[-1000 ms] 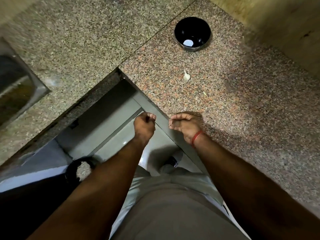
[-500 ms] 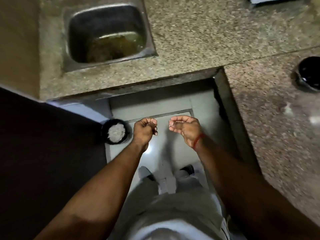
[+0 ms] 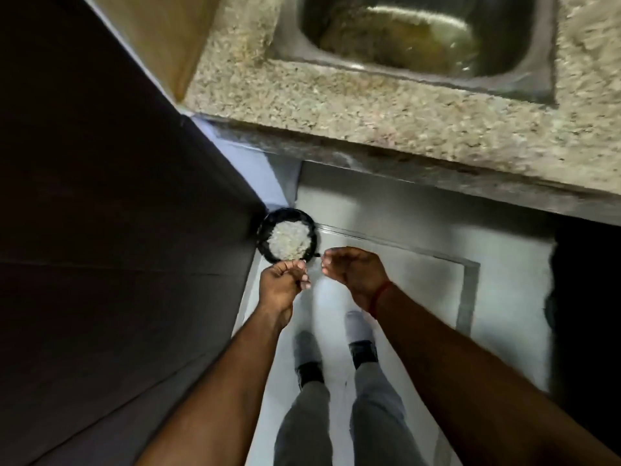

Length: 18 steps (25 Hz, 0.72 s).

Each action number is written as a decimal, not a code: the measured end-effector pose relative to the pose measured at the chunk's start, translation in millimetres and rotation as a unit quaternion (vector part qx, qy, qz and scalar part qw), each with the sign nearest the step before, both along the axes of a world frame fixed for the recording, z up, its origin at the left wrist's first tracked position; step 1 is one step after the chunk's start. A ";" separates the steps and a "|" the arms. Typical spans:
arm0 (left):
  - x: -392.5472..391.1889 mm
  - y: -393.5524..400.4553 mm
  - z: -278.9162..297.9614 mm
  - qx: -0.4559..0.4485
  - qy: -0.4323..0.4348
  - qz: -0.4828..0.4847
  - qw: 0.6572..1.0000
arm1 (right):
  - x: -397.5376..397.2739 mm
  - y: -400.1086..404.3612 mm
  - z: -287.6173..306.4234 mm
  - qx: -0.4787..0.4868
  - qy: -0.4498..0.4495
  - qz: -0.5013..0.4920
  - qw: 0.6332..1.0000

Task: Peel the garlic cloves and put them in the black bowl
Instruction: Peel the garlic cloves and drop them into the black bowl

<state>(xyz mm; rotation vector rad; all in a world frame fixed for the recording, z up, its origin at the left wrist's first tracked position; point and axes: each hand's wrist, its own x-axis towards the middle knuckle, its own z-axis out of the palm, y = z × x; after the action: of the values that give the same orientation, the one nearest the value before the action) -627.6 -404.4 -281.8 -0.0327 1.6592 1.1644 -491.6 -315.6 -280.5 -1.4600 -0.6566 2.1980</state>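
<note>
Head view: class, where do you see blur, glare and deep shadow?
Head view: the counter and sink are smeared by motion blur; glare brightens the floor by the feet; the wall on the left is lost in shadow.

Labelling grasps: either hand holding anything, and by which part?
Cannot tell. Left hand and right hand have curled fingers, but nothing visible between them.

Whatever the left hand (image 3: 281, 286) pinches is too small to tell, and the right hand's (image 3: 356, 275) curled fingers hide its palm. The sink (image 3: 420, 45) runs off the top edge, blurred, its murky contents unclear. The tabletop (image 3: 369, 119) is cut off at the right. The pale heap in the floor bin (image 3: 287, 239) can't be made out.
</note>
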 end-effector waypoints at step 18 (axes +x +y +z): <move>-106.2 31.4 -327.8 0.012 -0.218 0.209 0.953 | -146.9 58.2 -324.6 -0.030 -0.091 0.120 0.988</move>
<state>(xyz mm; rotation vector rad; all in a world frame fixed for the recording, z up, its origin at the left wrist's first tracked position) -733.8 -373.0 -609.6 -0.6102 1.2719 1.3719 -638.4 -257.4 -605.1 -1.7056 -0.8757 2.2964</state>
